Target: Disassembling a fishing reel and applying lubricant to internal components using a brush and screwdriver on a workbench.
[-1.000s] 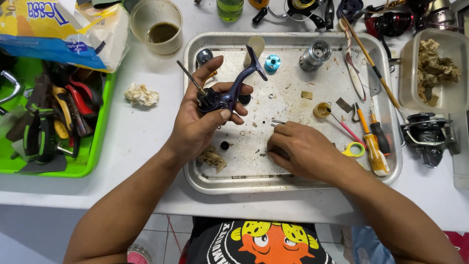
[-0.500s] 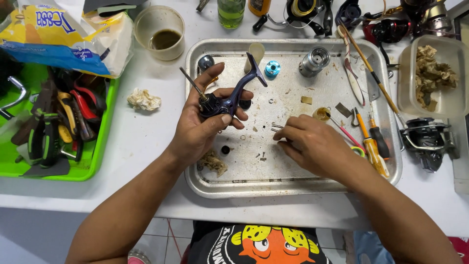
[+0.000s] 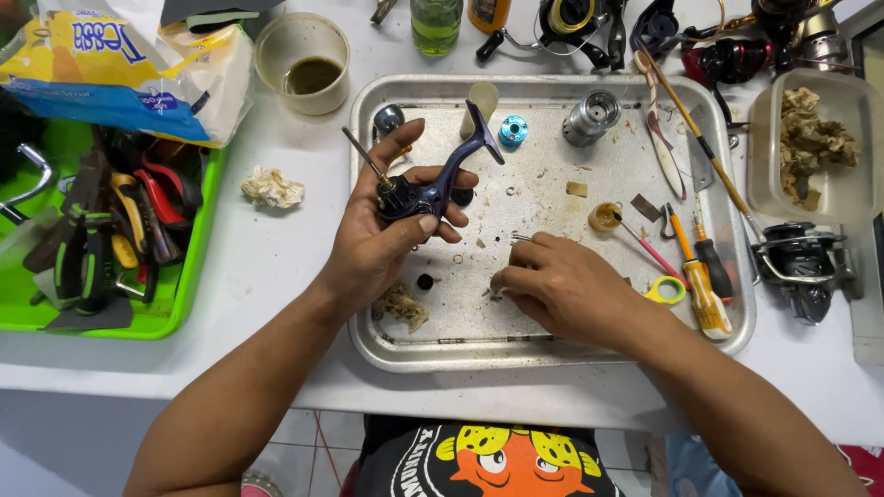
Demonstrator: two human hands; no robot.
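Note:
My left hand (image 3: 382,239) holds a dark blue fishing reel body (image 3: 433,184) over the metal tray (image 3: 552,354), its thin shaft sticking up to the left. My right hand (image 3: 562,285) rests on the tray floor, fingertips pinched on a small metal part near the tray's middle. Small washers and bits lie scattered around both hands. A blue round part (image 3: 513,130) and a silver spool (image 3: 591,117) sit at the tray's far side.
Screwdrivers (image 3: 704,276), a brush and a yellow ring lie in the tray's right part. A green tray of pliers (image 3: 101,230) stands at left beside a tissue pack (image 3: 120,74) and a cup of dark liquid (image 3: 304,64). Other reels and a tub of rags (image 3: 810,138) sit at right.
My left hand has shifted the reel body slightly. My right hand has moved a little left over the tray floor, fingers closing on a small part.

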